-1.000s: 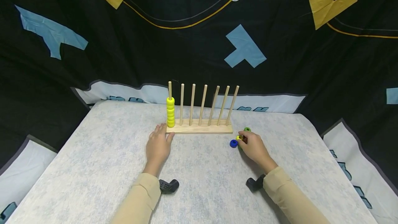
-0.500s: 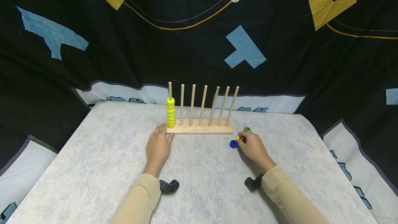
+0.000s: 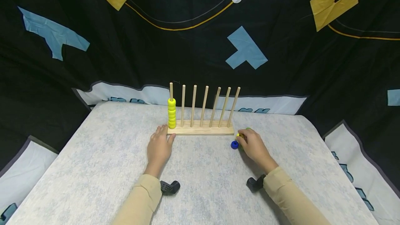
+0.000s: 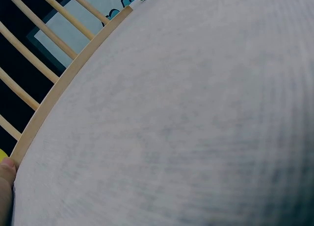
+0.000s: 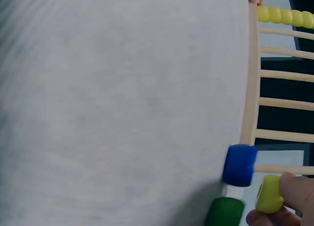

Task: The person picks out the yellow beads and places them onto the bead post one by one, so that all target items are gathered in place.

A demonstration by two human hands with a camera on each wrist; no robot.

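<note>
A wooden peg stand (image 3: 200, 130) with several upright pegs stands toward the back of the table. Its leftmost peg carries a stack of yellow beads (image 3: 172, 114). My left hand (image 3: 158, 149) holds the stand's front left corner, thumb at the front edge and fingers at the end. Beyond the stand's right end, my right hand (image 3: 253, 146) pinches a yellow bead (image 5: 269, 194) between thumb and fingers. Beside that hand lies a blue bead (image 3: 234, 144). In the right wrist view a green bead (image 5: 224, 212) sits near the blue one. Another green bead (image 3: 248, 128) is mostly hidden behind the right hand.
The pale mottled tabletop (image 3: 200, 183) spreads in front of the stand. A black cloth (image 3: 150, 58) with blue and gold shapes hangs behind and at the sides. A black wrist device (image 3: 169, 187) juts inward from the left cuff, and another (image 3: 254, 184) from the right.
My right hand has shifted slightly up and left with the yellow bead, now covering most of the far green bead. My left hand and the stand keep their places.
</note>
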